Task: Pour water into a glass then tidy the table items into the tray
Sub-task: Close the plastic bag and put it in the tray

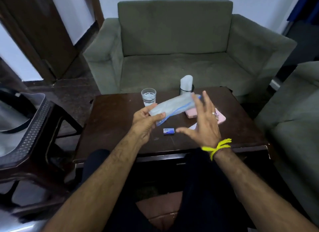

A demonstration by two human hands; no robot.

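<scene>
My left hand grips the near end of a translucent pale blue tray with a blue rim, held tilted above the dark wooden table. My right hand hovers with spread fingers at the tray's far end; whether it touches the tray is unclear. A glass with water stands behind the tray on the left. A small blue box lies on the table below my hands. A pink flat item lies partly hidden behind my right hand. A white bottle stands at the table's far edge.
A green sofa stands behind the table, and another seat is at the right. A dark plastic chair holding a bag stands at the left. A white paper scrap peeks out near my right hand.
</scene>
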